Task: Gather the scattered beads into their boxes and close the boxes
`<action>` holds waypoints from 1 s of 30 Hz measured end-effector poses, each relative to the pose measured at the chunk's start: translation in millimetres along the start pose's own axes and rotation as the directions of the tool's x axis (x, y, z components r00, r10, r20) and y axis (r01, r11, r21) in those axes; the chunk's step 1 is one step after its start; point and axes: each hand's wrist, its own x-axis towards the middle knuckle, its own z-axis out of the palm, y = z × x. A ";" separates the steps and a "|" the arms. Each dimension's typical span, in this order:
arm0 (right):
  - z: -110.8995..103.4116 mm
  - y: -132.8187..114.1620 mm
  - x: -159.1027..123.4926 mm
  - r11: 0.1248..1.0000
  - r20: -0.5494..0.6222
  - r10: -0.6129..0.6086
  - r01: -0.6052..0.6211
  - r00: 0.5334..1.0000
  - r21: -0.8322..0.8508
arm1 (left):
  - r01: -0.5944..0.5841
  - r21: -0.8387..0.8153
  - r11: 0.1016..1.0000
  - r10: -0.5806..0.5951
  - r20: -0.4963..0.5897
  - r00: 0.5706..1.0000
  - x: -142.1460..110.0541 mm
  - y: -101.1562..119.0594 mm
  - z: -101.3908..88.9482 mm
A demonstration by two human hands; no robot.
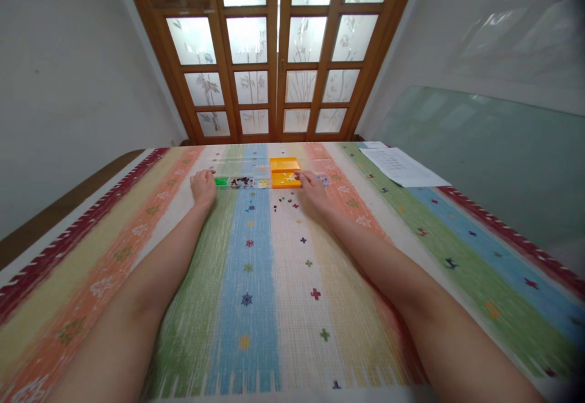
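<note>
An orange box [284,164] with its lid folded back lies near the far side of the table, with small white pieces [289,177] inside. My right hand [313,188] is at the box's right edge, thumb and fingertips pinched together; anything between them is too small to make out. To the left runs a row of clear compartments holding green pieces [221,181], dark red pieces [241,182] and yellow pieces [264,182]. Curled at the left end of this row, beside the green pieces, is my left hand [203,186]. Its fingers are closed, and what they hold, if anything, is hidden.
Blue pieces [324,180] lie just beyond my right hand. A few tiny loose bits [283,199] are on the striped tablecloth [247,354] before the box. Printed paper [402,167] lies at the far right. Wooden glazed doors [277,55] stand behind the table.
</note>
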 end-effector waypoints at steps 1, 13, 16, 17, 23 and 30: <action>-3.3 2.1 3.9 0.994 -0.041 0.091 -0.087 0.995 0.072 | -0.024 -0.002 1.000 0.024 0.006 1.000 -0.8 0.9 0.7; -41.5 30.1 24.3 0.806 -0.224 0.500 -0.355 0.836 0.473 | -0.200 -0.020 0.979 0.201 0.045 0.978 -11.1 20.7 2.9; -43.0 31.0 24.2 0.804 -0.237 0.498 -0.343 0.834 0.485 | -0.214 -0.021 0.977 0.215 0.067 0.974 -12.9 22.3 3.6; -43.0 31.1 24.3 0.810 -0.242 0.495 -0.342 0.834 0.477 | -0.217 -0.020 0.976 0.218 0.073 0.973 -13.6 22.9 3.7; -42.7 36.3 24.4 0.895 -0.290 0.427 -0.354 0.856 0.273 | -0.220 -0.029 0.975 0.222 0.128 0.967 -20.4 33.9 -0.4; -34.2 24.4 19.5 0.986 -0.142 0.151 -0.160 0.978 -0.051 | -0.331 -0.111 0.937 0.349 0.241 0.906 -31.4 55.3 -3.1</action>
